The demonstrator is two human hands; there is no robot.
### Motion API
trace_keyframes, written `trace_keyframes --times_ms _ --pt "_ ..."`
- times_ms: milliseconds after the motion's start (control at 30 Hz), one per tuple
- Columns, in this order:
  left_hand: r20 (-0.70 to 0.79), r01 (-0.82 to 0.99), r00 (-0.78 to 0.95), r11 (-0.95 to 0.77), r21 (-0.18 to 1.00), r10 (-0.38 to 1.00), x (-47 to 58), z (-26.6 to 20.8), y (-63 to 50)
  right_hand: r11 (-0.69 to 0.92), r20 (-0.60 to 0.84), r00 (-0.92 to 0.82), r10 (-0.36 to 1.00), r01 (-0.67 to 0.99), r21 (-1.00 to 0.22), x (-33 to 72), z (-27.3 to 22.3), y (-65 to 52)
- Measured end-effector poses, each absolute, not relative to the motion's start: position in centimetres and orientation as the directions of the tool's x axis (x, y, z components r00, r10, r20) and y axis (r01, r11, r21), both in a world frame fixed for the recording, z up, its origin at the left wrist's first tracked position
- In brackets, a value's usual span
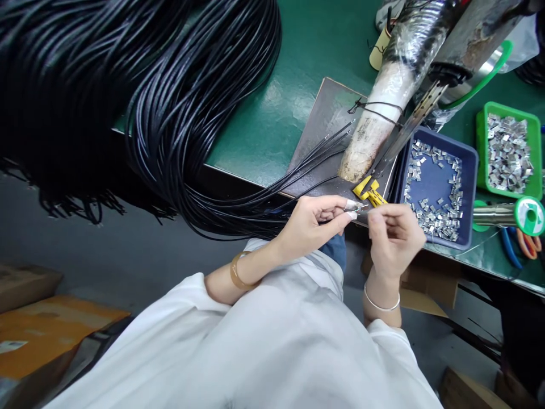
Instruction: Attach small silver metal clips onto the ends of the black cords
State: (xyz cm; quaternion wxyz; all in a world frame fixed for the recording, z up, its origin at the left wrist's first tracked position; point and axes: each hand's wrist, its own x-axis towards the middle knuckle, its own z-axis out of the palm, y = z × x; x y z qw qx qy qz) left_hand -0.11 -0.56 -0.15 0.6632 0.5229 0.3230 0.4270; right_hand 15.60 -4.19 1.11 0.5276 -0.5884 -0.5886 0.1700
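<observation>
My left hand (313,221) is closed, with white wrapping on the thumb and finger tips. Pinched in it is the end of a black cable, where thin bare wires (361,209) stick out to the right. Close beside these wires, my right hand (395,236) is closed too, thumb against forefinger. Whatever its fingertips hold is too small and blurred to make out. Just beyond both hands lies a yellow tool (369,190). The thick bundle of black cables (204,102) runs over the table edge towards my left hand.
A blue tray (469,170) and a green tray (535,142) hold small metal pieces. Nearby are a spool of wire (494,216) and pliers (513,250). A plastic-wrapped tube (374,122) slants over a dark board (327,111) on the green table (315,40). Cardboard boxes (51,329) stand below.
</observation>
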Motion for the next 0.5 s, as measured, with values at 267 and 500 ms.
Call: trace_keyframes --times_ms 267,500 --pt "-0.045 -0.279 0.350 0.150 0.948 0.936 0.4 0.3 0.1 0.409 0.672 0.376 0.638 0.574 -0.710 15.1 0.9 -4.1" --pt "-0.029 -0.281 0.335 0.130 0.951 0.942 0.8 0.6 0.5 0.386 0.720 0.090 0.688 0.795 -0.469 15.0 -0.2 -4.1"
